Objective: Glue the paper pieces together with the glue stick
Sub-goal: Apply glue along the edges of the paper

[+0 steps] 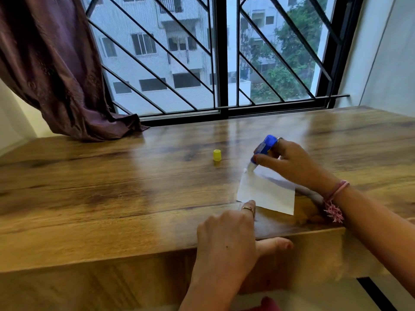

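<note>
The right hand (pixel 289 163) reaches forward from the lower right, forearm angled across, wrist bent down and wearing a pink thread band (pixel 334 198). Its fingers (pixel 267 159) curl round a tilted glue stick (pixel 263 149), whose white tip points down and left of them. The left hand (pixel 226 234) lies palm down nearer the body, knuckles raised, index finger with a ring (pixel 248 208) stretched forward, thumb extended to the right over the counter (pixel 112 198) edge.
</note>
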